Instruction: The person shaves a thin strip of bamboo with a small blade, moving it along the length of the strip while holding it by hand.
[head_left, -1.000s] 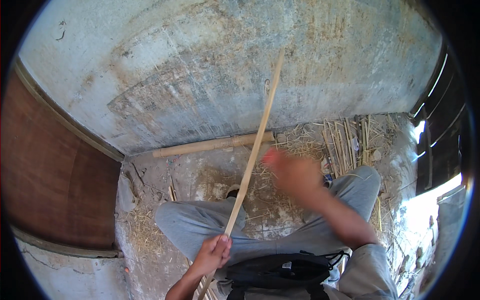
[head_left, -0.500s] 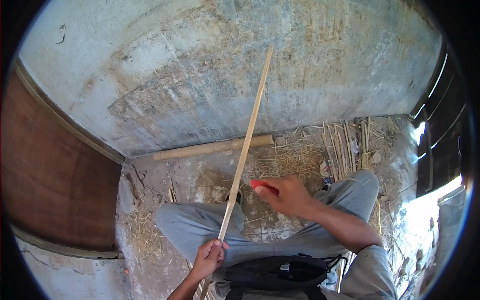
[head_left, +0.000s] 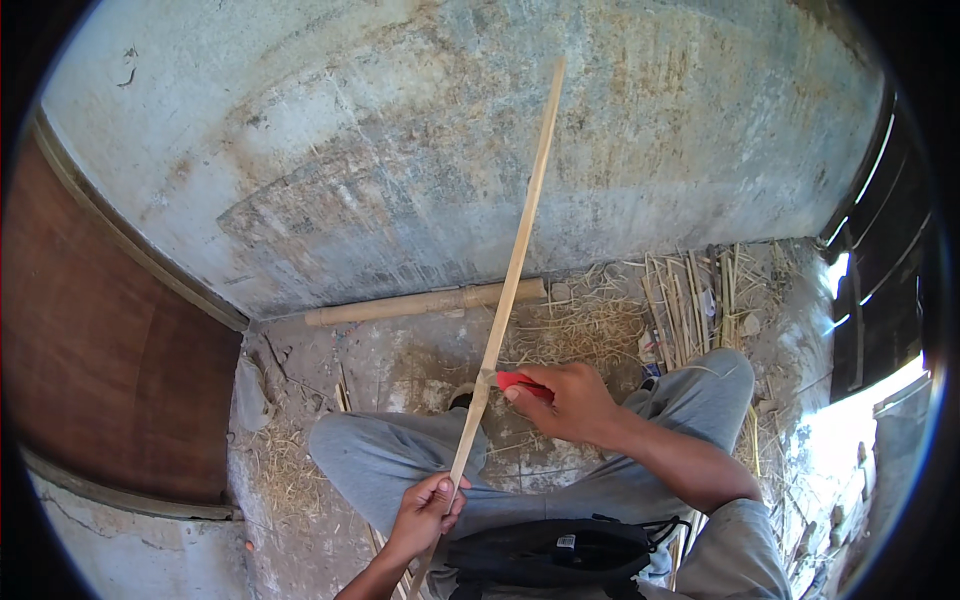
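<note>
Centrally, a long thin bamboo strip (head_left: 505,290) is held slanting upward, its lower end near the person's lap and its upper end reaching far up against the grey plastered wall (head_left: 400,150). Low down, the strip is gripped by the left hand (head_left: 425,510), whose fingers are closed around it. Higher up, a red-handled tool (head_left: 520,382) is pressed against the strip's right edge; its blade cannot be made out. The tool is clasped in the right hand (head_left: 565,400), closed around the handle, with the forearm coming in from the lower right.

Under the strip, the person's legs in grey trousers (head_left: 400,460) are folded, the knees spread to either side. A black bag (head_left: 550,550) is seen at the lap, just beside the left hand.

Farther out, a thick bamboo pole (head_left: 420,303) is laid on the floor along the foot of the wall. Dry straw and split slivers (head_left: 690,300) are scattered over the ground, mostly to the right. A brown wooden panel (head_left: 100,370) is seen at the left edge.
</note>
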